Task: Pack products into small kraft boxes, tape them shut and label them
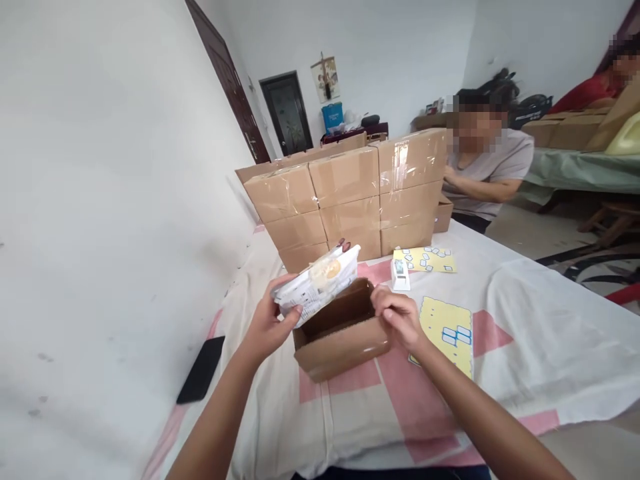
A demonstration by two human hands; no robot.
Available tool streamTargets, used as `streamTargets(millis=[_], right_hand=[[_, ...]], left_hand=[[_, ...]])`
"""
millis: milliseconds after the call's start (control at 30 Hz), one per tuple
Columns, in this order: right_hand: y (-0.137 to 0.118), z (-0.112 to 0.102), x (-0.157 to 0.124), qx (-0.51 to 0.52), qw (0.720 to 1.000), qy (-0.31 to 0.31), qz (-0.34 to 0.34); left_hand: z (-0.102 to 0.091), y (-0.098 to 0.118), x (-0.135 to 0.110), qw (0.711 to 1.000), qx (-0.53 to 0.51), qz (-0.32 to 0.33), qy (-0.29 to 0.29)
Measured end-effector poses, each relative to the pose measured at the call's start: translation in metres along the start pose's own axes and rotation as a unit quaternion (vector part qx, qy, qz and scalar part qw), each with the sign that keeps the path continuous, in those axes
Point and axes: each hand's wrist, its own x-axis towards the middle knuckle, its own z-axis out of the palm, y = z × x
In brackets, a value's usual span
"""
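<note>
My left hand (275, 320) is closed around white printed packets (320, 283), held tilted above the left part of an open cardboard box (345, 347). Some dark reddish-brown bits show at the packets' upper edge; I cannot make out what they are. The box sits on the cloth-covered table with its opening facing up, and its inside looks brown and shadowed. At the box's right end, my right hand (400, 313) grips the rim with curled fingers. Just beyond that hand stands a small white device (400, 273) with a little screen.
Stacked taped cardboard boxes (345, 193) form a wall at the table's back. Yellow sheets (447, 333) lie to the right, and a black flat object (201, 370) lies left beside the wall. A person in a light shirt (510, 157) sits beyond the table; another wears a red sleeve (580, 97).
</note>
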Motion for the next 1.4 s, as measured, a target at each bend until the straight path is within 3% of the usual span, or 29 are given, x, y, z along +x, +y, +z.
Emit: streamTargets(millis=[67,100,367,467,600,733,900,1133,1300,1400], right_hand=[[0.011,0.003,-0.006,0.045,0.991,0.123,-0.014],[0.015,0.003,-0.007,0.061,0.987,0.151,-0.015],[0.02,-0.001,-0.004,0.129,0.982,0.142,0.0],[0.021,-0.005,-0.008,0.152,0.978,0.14,-0.006],[0.021,-0.009,-0.009,0.128,0.978,0.166,0.014],[0.02,-0.013,-0.006,0.062,0.98,0.183,0.046],[0.023,-0.005,-0.009,0.109,0.984,0.135,0.046],[0.024,-0.003,-0.016,0.092,0.986,0.129,0.058],[0.02,-0.008,-0.016,0.088,0.99,0.102,0.047],[0.017,-0.012,-0.015,0.114,0.989,0.079,0.046]], left_hand=[[0.002,-0.001,0.003,1.0,0.001,-0.005,-0.009],[0.002,-0.002,0.003,1.0,0.0,-0.008,-0.004],[0.003,-0.013,-0.003,0.999,-0.008,-0.05,-0.007],[0.012,-0.005,0.005,0.99,0.054,-0.079,-0.107],[0.026,0.017,0.02,0.947,0.159,-0.084,-0.266],[0.038,0.029,0.032,0.922,0.218,-0.078,-0.311],[0.058,0.016,0.03,0.855,0.348,-0.047,-0.381],[0.068,0.014,0.018,0.834,0.393,-0.044,-0.385],[0.061,0.015,0.013,0.83,0.413,-0.061,-0.37],[0.05,0.015,0.011,0.846,0.385,-0.08,-0.359]])
